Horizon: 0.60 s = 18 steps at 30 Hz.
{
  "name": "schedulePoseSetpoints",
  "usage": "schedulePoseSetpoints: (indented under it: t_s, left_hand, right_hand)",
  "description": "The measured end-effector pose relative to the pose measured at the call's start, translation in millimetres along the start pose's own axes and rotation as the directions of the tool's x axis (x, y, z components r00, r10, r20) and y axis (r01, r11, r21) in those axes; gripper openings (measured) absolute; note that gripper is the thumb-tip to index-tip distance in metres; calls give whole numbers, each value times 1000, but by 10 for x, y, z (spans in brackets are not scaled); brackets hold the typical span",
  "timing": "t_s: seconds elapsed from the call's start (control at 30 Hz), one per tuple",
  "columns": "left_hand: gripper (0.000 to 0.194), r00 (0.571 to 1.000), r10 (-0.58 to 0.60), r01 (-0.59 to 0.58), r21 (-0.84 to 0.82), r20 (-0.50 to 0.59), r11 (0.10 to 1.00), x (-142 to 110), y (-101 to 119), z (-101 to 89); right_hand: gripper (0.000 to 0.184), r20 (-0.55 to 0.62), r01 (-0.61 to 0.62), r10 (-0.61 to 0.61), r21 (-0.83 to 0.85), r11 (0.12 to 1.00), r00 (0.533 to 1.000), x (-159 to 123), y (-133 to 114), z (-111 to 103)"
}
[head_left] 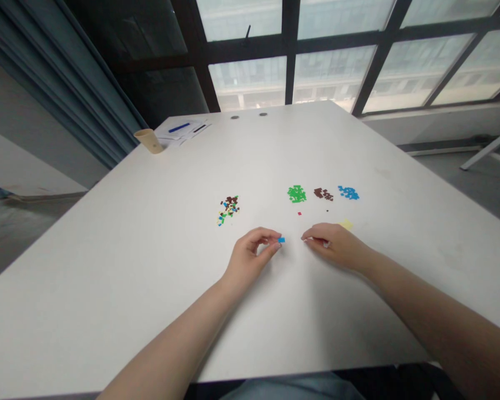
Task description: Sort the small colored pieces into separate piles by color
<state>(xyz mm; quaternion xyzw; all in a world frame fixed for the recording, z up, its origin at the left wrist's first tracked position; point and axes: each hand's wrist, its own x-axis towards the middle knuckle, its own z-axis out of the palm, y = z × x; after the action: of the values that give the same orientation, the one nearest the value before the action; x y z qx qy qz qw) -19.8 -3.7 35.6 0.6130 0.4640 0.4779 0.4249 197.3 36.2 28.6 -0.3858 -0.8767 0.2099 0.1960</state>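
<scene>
Left hand [250,258]: thumb and forefinger pinched together on a small blue block [281,239], which projects beyond the fingertips. The remaining fingers are curled.

Right hand [337,247]: thumb and fingertips pressed together, just right of the left hand and above the desk surface. Whether a piece is held cannot be determined.

Nearest items: a red piece [299,213] lies ahead of the gap between the hands. A yellow slip [345,224] lies just beyond the right fingers.

Piles, mid-desk, left to right: mixed pieces [229,210], green pieces [296,194], brown pieces [324,194], blue pieces [349,192].

Far left corner of the desk [108,266]: a tan cup [149,140], tilted in view, and papers [182,136] bearing a blue pen [179,128].

Handling note: grip each piece at the fingertips only, leaving its exposed end visible for accurate placement.
</scene>
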Motion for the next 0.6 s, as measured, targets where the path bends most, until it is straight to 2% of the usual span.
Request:
schedulePoseSetpoints:
  t_s: [0.47, 0.6]
  left_hand:
    - [16, 999, -18, 17, 29, 34, 999, -16, -30, 7]
    - [17, 998, -31, 30, 17, 49, 999, -22, -15, 20]
  right_hand:
    - [20, -13, 35, -35, 11, 999, 999, -3, 9, -4]
    - [19, -120, 98, -94, 28, 995, 988, -18, -57, -27]
